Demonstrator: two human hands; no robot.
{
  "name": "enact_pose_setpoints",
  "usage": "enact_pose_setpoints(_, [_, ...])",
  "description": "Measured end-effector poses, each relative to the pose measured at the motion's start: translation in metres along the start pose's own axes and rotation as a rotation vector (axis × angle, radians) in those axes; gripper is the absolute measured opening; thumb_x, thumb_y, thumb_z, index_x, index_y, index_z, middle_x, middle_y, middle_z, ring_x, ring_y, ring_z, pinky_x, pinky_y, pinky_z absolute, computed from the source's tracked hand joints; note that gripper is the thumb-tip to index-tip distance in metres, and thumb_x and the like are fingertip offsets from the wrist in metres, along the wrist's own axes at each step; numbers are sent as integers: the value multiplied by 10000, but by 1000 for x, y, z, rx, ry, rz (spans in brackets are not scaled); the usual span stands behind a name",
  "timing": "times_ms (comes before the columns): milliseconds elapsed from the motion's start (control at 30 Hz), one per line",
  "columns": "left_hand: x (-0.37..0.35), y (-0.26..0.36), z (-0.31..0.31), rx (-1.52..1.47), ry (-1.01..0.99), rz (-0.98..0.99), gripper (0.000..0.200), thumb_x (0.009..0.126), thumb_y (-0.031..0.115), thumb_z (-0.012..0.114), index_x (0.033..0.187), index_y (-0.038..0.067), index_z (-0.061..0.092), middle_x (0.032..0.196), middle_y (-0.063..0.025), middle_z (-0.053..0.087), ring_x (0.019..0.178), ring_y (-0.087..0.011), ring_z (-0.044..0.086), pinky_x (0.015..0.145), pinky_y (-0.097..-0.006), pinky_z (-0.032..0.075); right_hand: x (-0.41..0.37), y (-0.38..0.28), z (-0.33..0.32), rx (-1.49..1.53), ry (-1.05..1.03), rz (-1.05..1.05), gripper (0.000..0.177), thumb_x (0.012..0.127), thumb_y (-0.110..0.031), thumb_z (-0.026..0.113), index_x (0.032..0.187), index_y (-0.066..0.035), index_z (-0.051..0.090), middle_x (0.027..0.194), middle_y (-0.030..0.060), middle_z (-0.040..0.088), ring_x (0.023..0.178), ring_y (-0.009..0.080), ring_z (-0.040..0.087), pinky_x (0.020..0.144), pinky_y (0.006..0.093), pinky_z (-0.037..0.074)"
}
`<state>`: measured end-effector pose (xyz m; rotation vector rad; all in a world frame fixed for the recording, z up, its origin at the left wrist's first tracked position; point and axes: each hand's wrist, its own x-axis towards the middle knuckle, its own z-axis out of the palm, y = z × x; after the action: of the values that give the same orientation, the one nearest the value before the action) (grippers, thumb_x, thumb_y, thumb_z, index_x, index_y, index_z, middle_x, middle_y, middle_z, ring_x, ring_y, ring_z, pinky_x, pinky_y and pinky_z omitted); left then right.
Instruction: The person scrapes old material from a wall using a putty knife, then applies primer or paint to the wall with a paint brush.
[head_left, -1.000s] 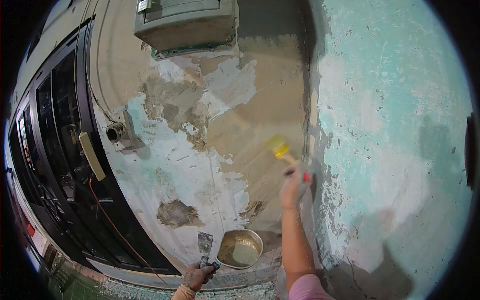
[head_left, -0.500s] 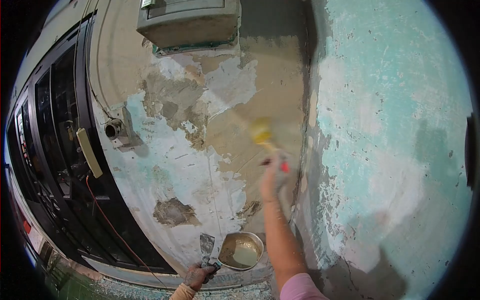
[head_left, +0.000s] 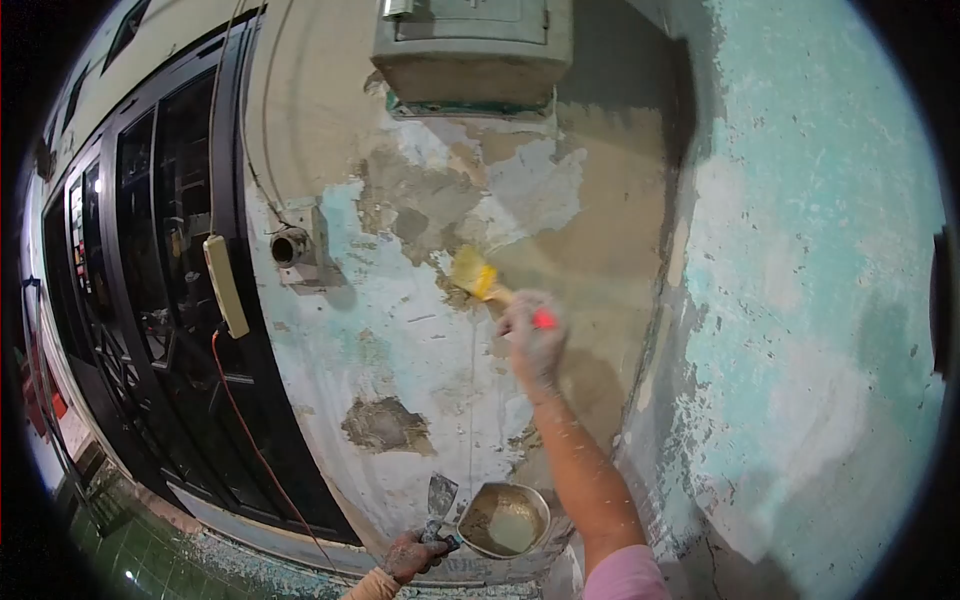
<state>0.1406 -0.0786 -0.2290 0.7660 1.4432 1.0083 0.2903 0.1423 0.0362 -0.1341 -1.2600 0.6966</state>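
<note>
My right hand (head_left: 537,340) grips a paintbrush (head_left: 480,279) with pale bristles and a yellow band. Its bristles are at the edge of a bare, rough patch on the peeling wall (head_left: 430,345); a bright red spot shows by the fingers. Low in the view, my left hand (head_left: 408,558) is closed round a putty knife (head_left: 441,497), its stained blade pointing up. Right beside that hand is a metal pan (head_left: 541,525) holding a greyish-tan liquid. A dark piece, like a handle, sticks out from my left fingers toward the pan's rim; I cannot tell what it belongs to.
Above the brush juts a grey metal box (head_left: 475,80). A pipe stub (head_left: 288,247) sticks out of the wall at left. Beside the dark door (head_left: 180,300) hangs a power strip (head_left: 226,287) with an orange cord (head_left: 252,435). A flaking turquoise wall (head_left: 810,250) meets this one at right.
My right hand has swept the brush leftward across the wall, from the tan area to the rough patch. The camera has turned left. My left hand still holds the putty knife beside the pan.
</note>
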Motion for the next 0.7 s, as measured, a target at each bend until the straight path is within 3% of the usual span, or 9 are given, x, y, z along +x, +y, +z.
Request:
enact_pose_setpoints(100, [-4,-7,-16,-91,13,-10,227,863,146,705,1008,-26,678,840,-76,698,672,-152,623,607,-268,490,49,-23,-18,20,206,-246,52,939,-33,574,890,-16,572,667,33,573,565,97,579,507,259,467])
enact_pose_setpoints(200, [0,-16,-24,-159,43,19,213,864,159,707,991,-11,678,814,-61,686,632,-130,588,549,-259,437,35,-20,-2,30,221,-165,55,945,-47,563,905,-10,572,687,52,595,574,126,591,531,265,480])
enact_pose_setpoints(267, [-5,-11,-23,-129,62,58,174,877,166,699,964,17,677,756,-38,661,554,-92,526,451,-247,348,-3,-6,1,-91,-9,-68,77,948,-52,554,894,-7,584,684,47,593,588,119,587,559,258,487])
enact_pose_setpoints(300, [-8,-10,-25,-114,59,67,174,878,164,696,965,15,676,761,-40,665,560,-91,530,454,-245,351,-21,3,0,-151,-119,-17,88,950,-55,549,889,-6,590,683,45,591,595,115,586,574,255,490])
enact_pose_setpoints(400, [-12,-9,-33,-103,51,70,176,875,162,690,964,11,676,772,-47,673,579,-92,545,467,-244,367,-25,17,-41,-78,-22,39,134,967,-103,531,879,-19,587,704,45,601,586,121,578,567,257,487])
enact_pose_setpoints(467, [-13,-15,-42,-144,63,38,182,866,163,690,958,7,678,773,-52,677,595,-100,562,482,-251,388,0,10,-89,-256,119,-197,153,974,-143,547,884,-29,592,701,43,608,598,119,584,549,264,486])
enact_pose_setpoints(567, [5,-41,-51,-75,128,103,198,849,160,696,959,-4,679,773,-60,679,604,-123,584,508,-268,419,4,10,-125,141,540,-128,153,973,-153,550,884,-32,578,672,45,609,596,122,587,540,267,486])
enact_pose_setpoints(600, [1,-34,-49,-118,80,54,248,855,102,682,1062,-28,640,911,-109,696,674,-155,628,560,-273,491,-15,10,-121,32,484,-60,145,970,-147,553,882,-34,568,667,43,599,602,124,583,552,271,487])
enact_pose_setpoints(700, [4,-32,-41,-124,65,25,233,860,81,671,1056,-39,636,927,-131,695,703,-181,646,591,-294,527,-79,17,-110,-184,320,81,136,961,-137,560,865,-42,539,658,40,579,610,130,574,577,283,487])
